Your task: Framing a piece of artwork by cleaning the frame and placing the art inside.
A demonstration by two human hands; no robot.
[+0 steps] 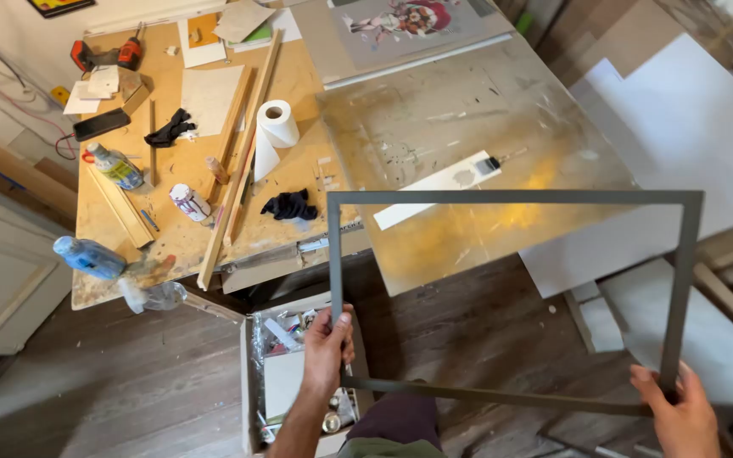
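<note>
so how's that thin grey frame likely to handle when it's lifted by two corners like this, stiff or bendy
Probably a bit bendy: the grey frame has very slender bars around a wide open middle, and the near bar looks slightly bowed between the left hand and the right hand. Likely light for its size, since each hand holds it by fingers alone. It may twist if held one-handed.

The right hand (680,416) runs off the bottom edge, its wrist out of sight. The left hand (326,348) covers part of the grey frame (515,197) at its near-left corner. The open box (290,382) below is cut by the bottom edge; its contents are too small to tell, perhaps jars and scraps.
</note>
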